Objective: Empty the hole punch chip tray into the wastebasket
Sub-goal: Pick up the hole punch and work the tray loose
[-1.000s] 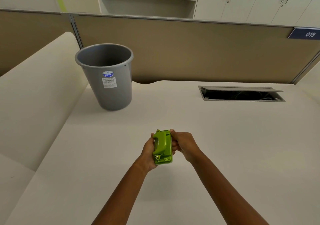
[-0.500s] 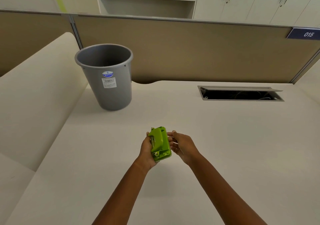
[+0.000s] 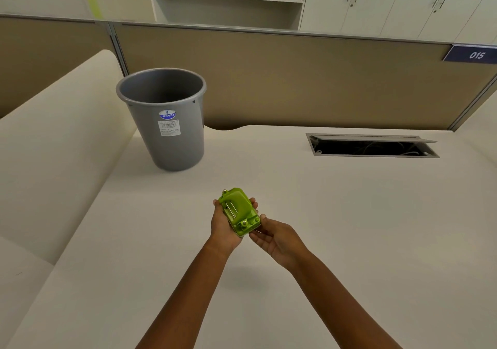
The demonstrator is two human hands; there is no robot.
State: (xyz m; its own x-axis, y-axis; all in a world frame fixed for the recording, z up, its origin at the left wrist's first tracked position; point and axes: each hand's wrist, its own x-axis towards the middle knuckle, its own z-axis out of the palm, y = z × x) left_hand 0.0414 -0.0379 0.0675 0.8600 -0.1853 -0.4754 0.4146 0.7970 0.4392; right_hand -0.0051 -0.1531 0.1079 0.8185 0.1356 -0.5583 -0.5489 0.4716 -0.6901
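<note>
A: Where's the hole punch (image 3: 239, 212) rn?

B: Up off the counter (image 3: 349, 227), near the front edge. The left hand (image 3: 224, 223) is cradling it from below and behind, fingers wrapping round the far side, so it's grasping the punch body. It's lying tilted, lever side facing up toward the camera.

A: And the right hand (image 3: 277, 237)?

B: Coming in at the near end of the punch, thumb touching the corner by the 2 metal studs. The other fingers are curling under that end, approx where the base is. Can't tell if they're actually gripping anything; the underside is hidden.

A: So which step is this?

B: Looks like getting the chip tray loose from the base. No tray is showing as separate and no chips visible, so prob not opened yet.

A: Wastebasket?

B: The grey wastebasket (image 3: 172, 133) is standing upright on the counter, well apart from the hands, back and to the left. Mouth is open, nothing blocking it.

A: What's the next move needing?

B: I'd say carrying the punch over the bin's mouth before the tray is coming off, otherwise chips are spilling on the counter. Left hand should be holding the body steady while the right is prying at the base.
</note>
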